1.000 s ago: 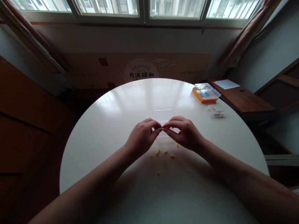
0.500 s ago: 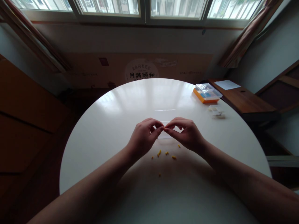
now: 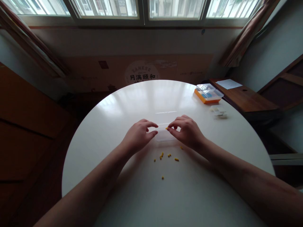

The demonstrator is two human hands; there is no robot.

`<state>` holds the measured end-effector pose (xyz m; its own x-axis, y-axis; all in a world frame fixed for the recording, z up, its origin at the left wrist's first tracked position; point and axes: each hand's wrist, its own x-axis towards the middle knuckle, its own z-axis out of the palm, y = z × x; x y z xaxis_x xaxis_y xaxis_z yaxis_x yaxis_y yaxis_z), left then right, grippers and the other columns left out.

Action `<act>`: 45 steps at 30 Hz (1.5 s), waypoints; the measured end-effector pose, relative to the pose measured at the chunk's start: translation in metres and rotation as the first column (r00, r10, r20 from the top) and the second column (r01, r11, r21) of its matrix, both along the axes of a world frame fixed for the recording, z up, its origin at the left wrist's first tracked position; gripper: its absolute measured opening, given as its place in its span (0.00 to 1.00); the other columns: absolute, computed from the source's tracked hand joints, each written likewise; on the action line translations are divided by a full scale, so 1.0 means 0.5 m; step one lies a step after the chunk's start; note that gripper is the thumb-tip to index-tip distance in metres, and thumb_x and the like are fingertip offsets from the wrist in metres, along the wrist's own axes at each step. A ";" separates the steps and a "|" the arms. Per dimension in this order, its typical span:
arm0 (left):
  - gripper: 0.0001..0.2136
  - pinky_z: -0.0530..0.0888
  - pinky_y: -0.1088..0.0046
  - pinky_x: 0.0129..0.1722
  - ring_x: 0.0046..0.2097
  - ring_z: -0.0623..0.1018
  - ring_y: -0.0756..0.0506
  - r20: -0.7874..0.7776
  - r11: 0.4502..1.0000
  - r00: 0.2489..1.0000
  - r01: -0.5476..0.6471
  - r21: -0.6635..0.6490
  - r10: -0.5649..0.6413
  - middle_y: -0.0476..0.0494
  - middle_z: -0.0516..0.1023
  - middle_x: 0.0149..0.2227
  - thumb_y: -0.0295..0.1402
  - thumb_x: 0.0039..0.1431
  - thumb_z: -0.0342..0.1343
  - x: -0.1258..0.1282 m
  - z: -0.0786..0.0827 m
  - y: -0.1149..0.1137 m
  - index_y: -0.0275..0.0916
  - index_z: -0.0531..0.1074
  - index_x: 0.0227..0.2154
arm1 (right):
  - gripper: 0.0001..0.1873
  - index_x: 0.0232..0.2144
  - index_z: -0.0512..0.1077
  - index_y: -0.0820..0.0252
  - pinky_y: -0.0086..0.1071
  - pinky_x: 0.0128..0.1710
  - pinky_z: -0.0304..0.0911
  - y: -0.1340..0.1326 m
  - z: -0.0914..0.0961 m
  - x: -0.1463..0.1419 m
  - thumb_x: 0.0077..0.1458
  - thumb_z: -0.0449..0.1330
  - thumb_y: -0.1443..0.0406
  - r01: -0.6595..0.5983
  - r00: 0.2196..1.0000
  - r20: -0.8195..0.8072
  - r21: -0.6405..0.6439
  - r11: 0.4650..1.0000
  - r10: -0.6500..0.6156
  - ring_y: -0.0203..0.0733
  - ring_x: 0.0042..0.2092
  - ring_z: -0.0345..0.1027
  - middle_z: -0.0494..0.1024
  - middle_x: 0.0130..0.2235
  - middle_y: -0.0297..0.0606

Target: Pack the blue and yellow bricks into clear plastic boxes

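Right hand [image 3: 188, 131] pinches a small yellow piece [image 3: 166, 128] between thumb and index tips; it shows against the clear tray [image 3: 164, 136], height above it can't tell. Left hand [image 3: 138, 135] is just to the left, thumb and index a narrow gap apart, nothing visible between them. Piece looks very light; stiffness unclear at this size. Probably spins or flicks out if squeezed off-centre. Grip mid-length, fingertips only, low force. Loose yellow bits [image 3: 176, 159] lie near side of the tray on the desk [image 3: 106, 135]; smooth top, so they'd likely skid. Pinch from above.
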<state>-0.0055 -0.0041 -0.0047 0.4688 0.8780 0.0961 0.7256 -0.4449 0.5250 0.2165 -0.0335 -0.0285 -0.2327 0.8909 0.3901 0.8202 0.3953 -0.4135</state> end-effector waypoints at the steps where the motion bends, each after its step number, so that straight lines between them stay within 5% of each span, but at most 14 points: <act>1: 0.12 0.73 0.68 0.38 0.35 0.76 0.47 -0.011 1.000 1.000 0.013 -0.020 -0.013 0.45 0.76 0.43 0.40 0.57 0.56 0.002 -0.004 -0.002 0.45 0.77 0.42 | 0.09 0.31 0.79 0.56 0.30 0.40 0.54 0.001 0.000 -0.003 0.56 0.60 0.60 0.005 1.000 0.025 -0.008 1.000 -0.005 0.35 0.36 0.61 0.75 0.31 0.35; 11: 0.16 0.72 0.67 0.43 0.36 0.77 0.46 -0.033 0.999 0.999 0.035 -0.036 -0.036 0.45 0.77 0.43 0.37 0.58 0.55 0.021 -0.009 -0.020 0.42 0.73 0.48 | 0.06 0.32 0.79 0.49 0.30 0.41 0.53 -0.001 0.012 -0.003 0.54 0.62 0.59 -0.010 0.990 0.137 -0.152 0.988 0.031 0.35 0.37 0.62 0.76 0.33 0.33; 17: 0.15 0.73 0.68 0.41 0.38 0.77 0.45 -0.027 0.998 0.999 0.040 -0.056 -0.041 0.46 0.77 0.46 0.38 0.58 0.55 0.023 -0.013 -0.019 0.44 0.73 0.48 | 0.10 0.36 0.79 0.50 0.26 0.39 0.58 -0.006 0.027 0.017 0.58 0.57 0.61 -0.091 0.994 0.036 -0.238 0.967 0.102 0.31 0.36 0.65 0.76 0.34 0.32; 28: 0.16 0.73 0.66 0.46 0.43 0.77 0.43 -0.044 0.993 0.992 0.117 -0.021 -0.118 0.47 0.76 0.50 0.39 0.59 0.56 0.019 -0.017 -0.020 0.44 0.72 0.50 | 0.17 0.41 0.78 0.46 0.25 0.38 0.57 -0.007 0.025 0.033 0.54 0.56 0.71 -0.263 0.929 0.212 -0.200 0.944 0.303 0.31 0.37 0.63 0.74 0.33 0.33; 45: 0.23 0.72 0.65 0.48 0.48 0.75 0.41 -0.044 0.977 0.976 0.209 -0.044 -0.211 0.43 0.72 0.54 0.41 0.55 0.60 0.009 -0.016 -0.018 0.43 0.68 0.54 | 0.20 0.46 0.76 0.48 0.25 0.37 0.56 -0.008 0.019 0.004 0.54 0.54 0.71 -0.177 0.948 0.239 -0.153 0.972 0.210 0.32 0.37 0.64 0.73 0.36 0.36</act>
